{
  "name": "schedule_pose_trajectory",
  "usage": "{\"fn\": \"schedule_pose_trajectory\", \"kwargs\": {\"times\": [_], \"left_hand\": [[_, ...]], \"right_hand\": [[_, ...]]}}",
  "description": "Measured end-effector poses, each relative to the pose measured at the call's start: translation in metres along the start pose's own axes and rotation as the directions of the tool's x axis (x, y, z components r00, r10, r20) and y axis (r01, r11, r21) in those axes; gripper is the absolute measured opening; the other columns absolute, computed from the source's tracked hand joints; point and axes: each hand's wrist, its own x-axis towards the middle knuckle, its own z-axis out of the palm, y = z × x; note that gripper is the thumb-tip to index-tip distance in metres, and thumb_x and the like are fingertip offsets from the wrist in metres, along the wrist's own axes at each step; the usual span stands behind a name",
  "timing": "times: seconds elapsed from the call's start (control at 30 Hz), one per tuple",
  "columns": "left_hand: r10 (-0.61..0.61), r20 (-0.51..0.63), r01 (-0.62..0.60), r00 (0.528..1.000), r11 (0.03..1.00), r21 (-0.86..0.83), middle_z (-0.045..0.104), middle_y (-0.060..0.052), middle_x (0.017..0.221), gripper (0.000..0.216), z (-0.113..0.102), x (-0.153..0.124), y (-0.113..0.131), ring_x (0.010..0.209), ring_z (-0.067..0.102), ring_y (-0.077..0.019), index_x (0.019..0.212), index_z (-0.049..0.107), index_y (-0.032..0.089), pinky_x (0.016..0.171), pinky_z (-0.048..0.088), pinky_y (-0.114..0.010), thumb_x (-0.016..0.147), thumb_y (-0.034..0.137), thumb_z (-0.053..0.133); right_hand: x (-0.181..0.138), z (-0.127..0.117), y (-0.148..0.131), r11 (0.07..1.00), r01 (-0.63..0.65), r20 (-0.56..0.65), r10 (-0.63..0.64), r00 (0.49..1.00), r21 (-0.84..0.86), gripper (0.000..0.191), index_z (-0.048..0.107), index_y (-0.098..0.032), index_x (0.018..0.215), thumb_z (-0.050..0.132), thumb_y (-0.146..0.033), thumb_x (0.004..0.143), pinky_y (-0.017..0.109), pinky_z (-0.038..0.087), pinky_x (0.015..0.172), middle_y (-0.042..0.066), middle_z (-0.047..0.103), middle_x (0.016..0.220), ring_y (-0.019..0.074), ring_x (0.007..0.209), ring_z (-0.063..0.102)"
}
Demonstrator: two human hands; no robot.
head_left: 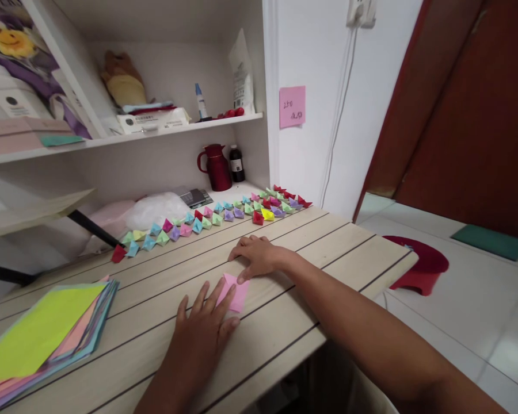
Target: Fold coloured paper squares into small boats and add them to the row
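A small piece of folded pink paper [239, 299] lies flat on the wooden slatted table [164, 310]. My left hand [205, 322] rests with spread fingers, its fingertips over the paper's left side. From the right, my right hand [255, 257] reaches across, its thumb touching the paper's upper corner and its fingers bent on the table just beyond. Behind my hands stand rows of small folded paper boats [197, 226] in many colours, among them a yellow one [267, 215] and a red one [258, 218] nearest to my right hand.
A stack of coloured paper sheets [47, 328] lies at the table's left. Along the back, a white shelf unit [164, 129] holds a red jug [218, 168] and a dark bottle [236, 164]. A pink note [292, 107] sticks to the wall. A red stool [421, 261] stands right of the table.
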Motion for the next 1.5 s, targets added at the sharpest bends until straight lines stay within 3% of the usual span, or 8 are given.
{"fn": "schedule_pose_trajectory", "kwargs": {"times": [0.47, 0.7, 0.93, 1.07, 1.17, 1.3, 1.4, 1.5], "left_hand": [[0.014, 0.024, -0.013, 1.000, 0.999, -0.030, 0.023, 0.003, 0.156, 0.051, -0.003, -0.008, -0.004, 0.145, 0.017, -0.0295, 0.146, 0.025, 0.040, 0.110, 0.017, -0.061, 0.095, 0.048, 0.029], [0.003, -0.001, -0.003, 1.000, 0.997, -0.073, 0.026, 0.001, 0.155, 0.051, -0.002, -0.015, -0.005, 0.144, 0.018, -0.0303, 0.145, 0.029, 0.038, 0.110, 0.016, -0.063, 0.095, 0.046, 0.032], [-0.085, -0.043, 0.081, 0.995, 0.993, -0.091, 0.030, -0.002, 0.154, 0.052, 0.007, -0.034, 0.002, 0.143, 0.022, -0.0313, 0.143, 0.037, 0.033, 0.111, 0.017, -0.062, 0.093, 0.044, 0.040], [-0.111, -0.061, 0.104, 0.992, 0.989, -0.103, 0.034, -0.004, 0.152, 0.052, 0.010, -0.045, 0.009, 0.141, 0.026, -0.0327, 0.142, 0.041, 0.027, 0.110, 0.020, -0.063, 0.092, 0.043, 0.043], [-0.067, -0.121, 0.052, 0.990, 0.991, -0.126, 0.041, -0.007, 0.148, 0.052, 0.016, -0.057, 0.013, 0.137, 0.034, -0.0334, 0.139, 0.046, 0.024, 0.109, 0.026, -0.062, 0.089, 0.041, 0.049], [0.077, -0.236, -0.132, 0.969, 0.965, -0.225, 0.054, -0.003, 0.139, 0.048, 0.026, -0.081, 0.007, 0.129, 0.047, -0.0273, 0.134, 0.050, 0.032, 0.105, 0.040, -0.051, 0.087, 0.040, 0.055], [-0.080, -0.333, -0.041, 0.939, 0.939, -0.341, 0.054, -0.006, 0.137, 0.043, 0.031, -0.095, -0.006, 0.123, 0.052, -0.0235, 0.133, 0.051, 0.034, 0.099, 0.047, -0.042, 0.090, 0.038, 0.050], [-0.142, -0.417, 0.027, 0.898, 0.962, -0.271, 0.034, -0.009, 0.151, 0.063, 0.032, -0.097, -0.017, 0.133, 0.039, -0.0318, 0.140, 0.041, 0.033, 0.103, 0.041, -0.051, 0.082, 0.053, 0.057]], "right_hand": [[-0.003, -0.009, 0.000, 1.000, -0.028, 0.104, 0.028, 0.994, 0.002, 0.065, 0.051, -0.037, 0.129, 0.071, -0.052, 0.069, 0.055, 0.027, 0.098, 0.007, 0.044, 0.135, 0.0350, 0.122, 0.038], [0.001, -0.003, 0.012, 0.996, -0.007, 0.028, 0.005, 1.000, 0.087, 0.055, 0.059, -0.035, 0.121, 0.075, -0.041, 0.069, 0.052, 0.028, 0.098, 0.007, 0.052, 0.127, 0.0333, 0.121, 0.041], [0.008, 0.014, -0.004, 0.934, 0.222, -0.056, -0.215, 0.975, 0.279, 0.031, 0.070, -0.023, 0.103, 0.071, -0.038, 0.076, 0.029, 0.040, 0.079, 0.004, 0.063, 0.095, 0.0185, 0.089, 0.057], [0.009, 0.025, -0.022, 0.910, 0.248, -0.044, -0.248, 0.968, 0.332, 0.022, 0.069, -0.020, 0.091, 0.071, -0.035, 0.075, 0.023, 0.036, 0.064, -0.002, 0.063, 0.076, 0.0126, 0.070, 0.054], [0.009, 0.029, -0.029, 0.926, 0.241, -0.081, -0.227, 0.971, 0.289, 0.016, 0.067, -0.020, 0.088, 0.071, -0.030, 0.076, 0.022, 0.033, 0.061, -0.004, 0.060, 0.069, 0.0108, 0.065, 0.051], [0.009, 0.031, -0.031, 0.914, 0.260, -0.094, -0.243, 0.966, 0.313, 0.021, 0.067, -0.019, 0.088, 0.074, -0.032, 0.073, 0.021, 0.034, 0.060, -0.003, 0.060, 0.071, 0.0106, 0.065, 0.053], [0.006, 0.031, -0.035, 0.864, 0.328, 0.000, -0.355, 0.935, 0.383, 0.016, 0.067, -0.017, 0.079, 0.072, -0.033, 0.076, 0.020, 0.037, 0.059, -0.002, 0.060, 0.070, 0.0101, 0.064, 0.053], [0.004, 0.033, -0.043, 0.795, 0.416, 0.052, -0.485, 0.873, 0.442, 0.018, 0.069, -0.017, 0.083, 0.070, -0.035, 0.078, 0.020, 0.039, 0.060, -0.002, 0.060, 0.073, 0.0098, 0.065, 0.054]]}}
